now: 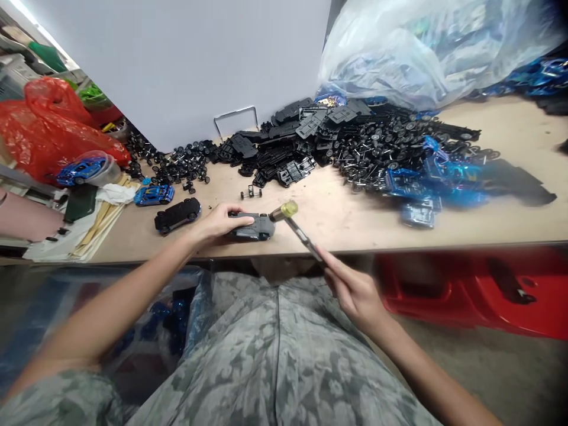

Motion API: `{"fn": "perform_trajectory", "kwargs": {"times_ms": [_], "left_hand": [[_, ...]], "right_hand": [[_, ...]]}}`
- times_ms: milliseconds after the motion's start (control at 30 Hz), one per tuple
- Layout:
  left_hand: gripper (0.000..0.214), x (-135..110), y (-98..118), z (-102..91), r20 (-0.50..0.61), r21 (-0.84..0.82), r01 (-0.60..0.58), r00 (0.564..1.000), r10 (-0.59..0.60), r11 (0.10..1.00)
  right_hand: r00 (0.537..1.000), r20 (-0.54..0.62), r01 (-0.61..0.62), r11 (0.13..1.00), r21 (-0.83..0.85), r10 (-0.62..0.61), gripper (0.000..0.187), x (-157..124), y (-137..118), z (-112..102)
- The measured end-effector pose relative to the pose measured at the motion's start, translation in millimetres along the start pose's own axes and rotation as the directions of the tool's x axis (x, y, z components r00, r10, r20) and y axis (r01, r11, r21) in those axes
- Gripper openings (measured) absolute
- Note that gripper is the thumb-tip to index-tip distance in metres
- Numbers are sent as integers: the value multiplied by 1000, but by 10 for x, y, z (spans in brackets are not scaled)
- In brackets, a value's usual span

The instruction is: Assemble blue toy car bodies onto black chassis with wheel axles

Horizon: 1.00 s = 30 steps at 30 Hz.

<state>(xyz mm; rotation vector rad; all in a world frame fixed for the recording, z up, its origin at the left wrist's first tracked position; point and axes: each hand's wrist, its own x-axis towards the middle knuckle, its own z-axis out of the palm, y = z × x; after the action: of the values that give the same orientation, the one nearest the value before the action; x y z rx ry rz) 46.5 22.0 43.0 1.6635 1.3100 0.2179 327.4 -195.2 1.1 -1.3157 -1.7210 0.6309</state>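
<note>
My left hand (222,222) is closed around an upside-down toy car (261,226), pressing it to the table near the front edge with its dark underside up. In my right hand (352,287) is the handle of a small mallet (286,211) with a yellowish, translucent end. Its head is at the right end of the car; whether it touches is unclear. Left of my left hand rests another overturned toy car (178,216). A blue toy car (154,194) stands upright beyond it. One wheel-and-axle piece (251,193) lies just behind the held car.
Black chassis plates (275,142) and wheel axles (377,145) are heaped along the back. Blurred blue car bodies (457,180) lie to the right. A clear plastic bag (399,53) stands behind; a red bag (53,130) is at left. A red stool (532,290) is below the table.
</note>
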Motion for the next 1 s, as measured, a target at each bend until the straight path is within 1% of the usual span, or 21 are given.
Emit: {"fn": "perform_trajectory", "kwargs": {"times_ms": [100, 167, 200, 233, 300, 333, 367, 433, 467, 500, 533, 567, 600, 633, 667, 700, 733, 767, 867, 933, 1000], "left_hand": [[56, -50, 42, 36, -10, -64, 7, 1000, -7, 998], [55, -99, 88, 82, -36, -169, 22, 999, -28, 985], [55, -126, 115, 111, -48, -252, 31, 998, -44, 967], [54, -154, 143, 144, -46, -351, 42, 997, -62, 935], [49, -205, 202, 220, -21, -539, 52, 997, -75, 841], [46, -228, 229, 264, -8, -606, 49, 998, -68, 794], [44, -247, 254, 313, -8, -654, 36, 998, -55, 756], [43, -277, 299, 425, 7, -705, 30, 999, -34, 709], [45, -287, 318, 486, 17, -724, 34, 999, -31, 689], [47, -294, 335, 550, 30, -741, 44, 999, -32, 671], [48, -298, 350, 613, 46, -751, 54, 998, -30, 658], [49, -301, 360, 673, 46, -757, 47, 999, -19, 651], [51, -303, 366, 728, 45, -758, 37, 999, -5, 651], [52, -304, 365, 775, 35, -756, 16, 999, 16, 655], [53, -304, 359, 810, 13, -748, -18, 999, 42, 664], [54, -303, 347, 833, -15, -735, -62, 997, 74, 676], [54, -301, 333, 841, -55, -717, -118, 992, 113, 687], [56, -297, 317, 834, -100, -694, -184, 982, 160, 696], [64, -277, 296, 737, -189, -590, -369, 928, 322, 718], [68, -260, 318, 641, -178, -535, -430, 899, 401, 727], [65, -248, 362, 557, -155, -526, -445, 888, 432, 725]], "right_hand": [[999, 16, 40, 996, -83, -39, 54, 27, 27, -60], [999, 2, 40, 978, -205, -40, 55, 95, 72, -158], [1000, -17, 21, 956, -294, -27, 55, 150, 104, -220], [999, -36, -11, 920, -392, -4, 55, 220, 140, -284], [996, -59, -82, 823, -562, 59, 54, 398, 216, -397], [994, -73, -107, 790, -604, 80, 52, 501, 246, -436], [994, -75, -108, 793, -600, 79, 48, 609, 264, -456], [998, -64, -32, 871, -490, 1, 40, 819, 257, -429], [998, -48, 27, 917, -399, -50, 40, 913, 231, -380], [996, -30, 76, 954, -291, -89, 46, 995, 195, -309], [994, -7, 103, 976, -190, -107, 56, 1066, 154, -223], [996, 14, 86, 996, 4, -86, 67, 1123, 113, -128], [998, 39, 36, 976, 213, -45, 72, 1169, 78, -33], [999, 52, -18, 930, 367, -1, 75, 1205, 50, 53], [997, 56, -66, 879, 472, 45, 76, 1230, 32, 124], [995, 53, -98, 843, 529, 82, 76, 1247, 21, 177], [993, 41, -112, 830, 547, 107, 76, 1256, 16, 210], [993, 25, -110, 837, 537, 114, 74, 1261, 14, 226], [998, -16, -41, 899, 436, 54, 66, 1262, 5, 213], [1000, -24, 26, 936, 351, -19, 61, 1268, -9, 194], [996, -26, 94, 959, 268, -90, 60, 1281, -29, 184]]}}
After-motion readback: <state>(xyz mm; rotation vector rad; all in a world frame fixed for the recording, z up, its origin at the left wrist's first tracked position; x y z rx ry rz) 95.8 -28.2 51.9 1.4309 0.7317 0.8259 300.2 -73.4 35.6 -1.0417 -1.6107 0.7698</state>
